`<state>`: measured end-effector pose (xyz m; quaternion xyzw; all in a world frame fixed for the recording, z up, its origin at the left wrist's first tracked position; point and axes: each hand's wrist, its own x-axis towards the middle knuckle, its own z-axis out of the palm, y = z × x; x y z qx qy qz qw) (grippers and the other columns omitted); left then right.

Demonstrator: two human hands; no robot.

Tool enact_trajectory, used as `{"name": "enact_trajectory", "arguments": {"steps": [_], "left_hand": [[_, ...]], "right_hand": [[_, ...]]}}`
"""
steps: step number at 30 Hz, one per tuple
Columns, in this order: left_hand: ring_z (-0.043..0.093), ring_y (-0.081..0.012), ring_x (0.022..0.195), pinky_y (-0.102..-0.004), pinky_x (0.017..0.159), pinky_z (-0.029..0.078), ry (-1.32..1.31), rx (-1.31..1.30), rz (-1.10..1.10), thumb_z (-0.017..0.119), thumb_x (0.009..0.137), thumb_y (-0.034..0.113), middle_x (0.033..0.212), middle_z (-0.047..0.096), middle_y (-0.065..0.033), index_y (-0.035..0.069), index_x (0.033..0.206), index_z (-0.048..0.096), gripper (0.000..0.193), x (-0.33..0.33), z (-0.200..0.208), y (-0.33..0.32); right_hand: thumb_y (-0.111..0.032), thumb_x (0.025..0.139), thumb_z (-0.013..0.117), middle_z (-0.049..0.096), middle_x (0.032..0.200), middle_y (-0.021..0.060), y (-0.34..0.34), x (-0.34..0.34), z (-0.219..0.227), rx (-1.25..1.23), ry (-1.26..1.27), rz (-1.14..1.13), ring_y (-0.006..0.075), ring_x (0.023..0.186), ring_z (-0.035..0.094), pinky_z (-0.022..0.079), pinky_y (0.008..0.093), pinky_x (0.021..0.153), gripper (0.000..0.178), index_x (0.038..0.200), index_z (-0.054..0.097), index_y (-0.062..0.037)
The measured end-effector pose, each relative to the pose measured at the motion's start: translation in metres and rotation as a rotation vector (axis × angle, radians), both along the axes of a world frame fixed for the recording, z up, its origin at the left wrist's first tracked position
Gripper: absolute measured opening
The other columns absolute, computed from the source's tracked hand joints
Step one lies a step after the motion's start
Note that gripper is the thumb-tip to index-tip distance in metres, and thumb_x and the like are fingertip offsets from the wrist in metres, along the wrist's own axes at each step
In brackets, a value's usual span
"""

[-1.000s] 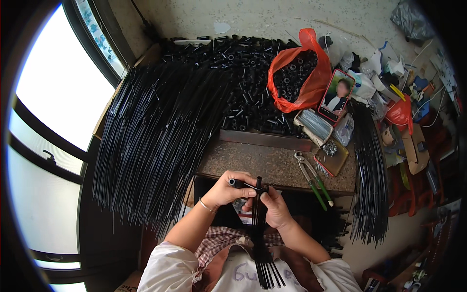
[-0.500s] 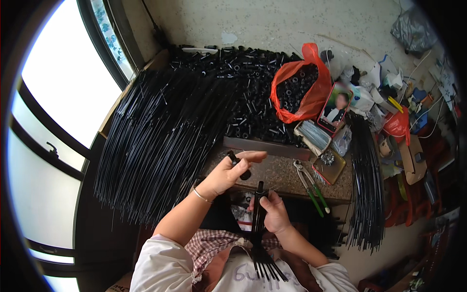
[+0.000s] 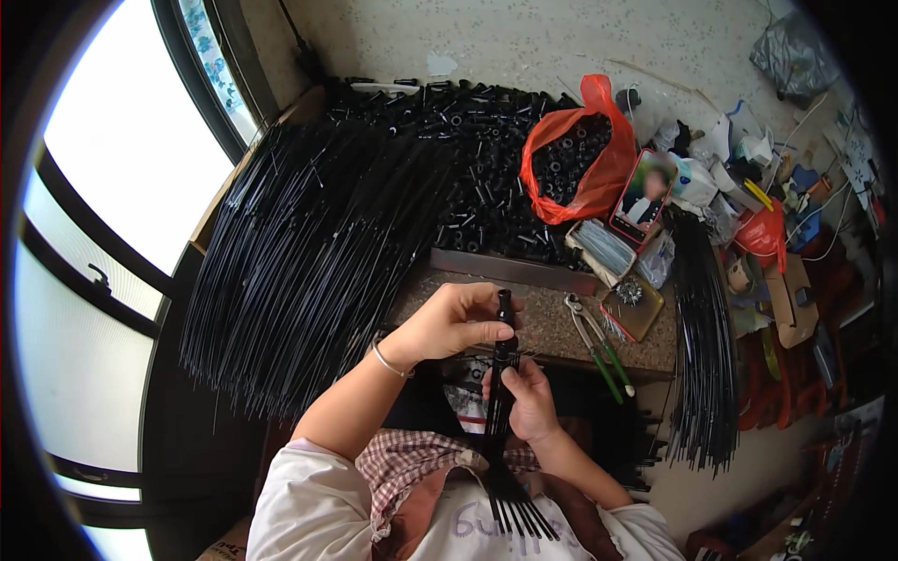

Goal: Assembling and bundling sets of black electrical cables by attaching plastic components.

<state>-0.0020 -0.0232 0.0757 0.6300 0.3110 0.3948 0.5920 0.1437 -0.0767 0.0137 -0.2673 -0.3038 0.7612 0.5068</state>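
Observation:
In front of my body, my right hand is wrapped round a bundle of thin black ribs, which looks like a small umbrella frame. The bundle stands roughly upright, its lower ends fanning out over my shirt. My left hand pinches a black plastic sleeve between thumb and fingers. That sleeve sits right over the bundle's top end, in line with it. Whether it is pushed on is hidden by my fingers.
Long black rods cover the table's left, with more rods hanging at the right. Loose black plastic parts lie behind, beside a red bag. A phone, green-handled pliers and a small tray are at the right.
My left hand has turned and moved right, bringing the black sleeve from a tilted position to upright over the bundle's top. My right hand has barely moved.

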Motion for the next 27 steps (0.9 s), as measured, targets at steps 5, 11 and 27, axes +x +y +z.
{"name": "enact_trajectory", "arguments": {"steps": [5, 11, 27], "left_hand": [[0.052, -0.0092, 0.060, -0.0222, 0.054, 0.041, 0.390, 0.303, -0.007, 0.056, 0.070, 0.009, 0.062, 0.054, -0.0068, -0.002, 0.089, 0.047, 0.024, -0.006, 0.001, 0.000], [0.049, -0.0281, 0.050, -0.0310, 0.045, 0.038, 0.532, 0.607, 0.112, 0.054, 0.069, 0.012, 0.055, 0.048, -0.0142, -0.001, 0.083, 0.045, 0.021, -0.001, 0.000, -0.004], [0.044, -0.0266, 0.041, -0.0317, 0.039, 0.033, 0.711, 0.620, 0.329, 0.059, 0.066, 0.020, 0.045, 0.042, -0.0129, 0.000, 0.063, 0.040, 0.028, 0.010, -0.009, -0.003]], "right_hand": [[-0.018, 0.074, 0.052, 0.052, 0.072, 0.0078, 0.001, -0.001, -0.003, 0.016, 0.016, 0.057, 0.0136, 0.062, 0.050, 0.042, 0.0250, 0.057, 0.016, 0.079, 0.044, -0.0049], [-0.018, 0.074, 0.052, 0.052, 0.072, 0.0075, 0.002, -0.002, -0.002, -0.034, 0.039, 0.033, 0.0133, 0.062, 0.050, 0.042, 0.0242, 0.056, 0.015, 0.079, 0.045, -0.0055], [-0.016, 0.074, 0.052, 0.053, 0.069, 0.0054, 0.002, -0.009, -0.006, -0.079, 0.008, -0.019, 0.0096, 0.059, 0.049, 0.041, 0.0210, 0.055, 0.013, 0.073, 0.043, -0.0064]]}}
